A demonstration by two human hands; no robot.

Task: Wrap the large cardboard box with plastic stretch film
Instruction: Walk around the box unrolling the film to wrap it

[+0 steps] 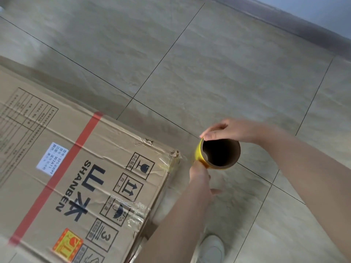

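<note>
Cardboard box (76, 177) shows only a wisp of film at its near corner, so wrapping has barely begun; both hands clasp the roll (218, 152) just beside it, right hand (228, 132) pinching the rim, left hand (199, 173) closed round its side; nearly every face is left.

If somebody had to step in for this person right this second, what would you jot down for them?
Right hand: fingers over the top rim of the film roll, just past the box corner.
Left hand: gripping the roll's side from below.
Cardboard box: on the tiled floor, printed face up. Clear film clings to its near corner and along the right edge.
Done: wrapping apparently started at that corner.
Left: most of the top looks bare; carry the roll around the box. Mind your shoe beside it.
</note>
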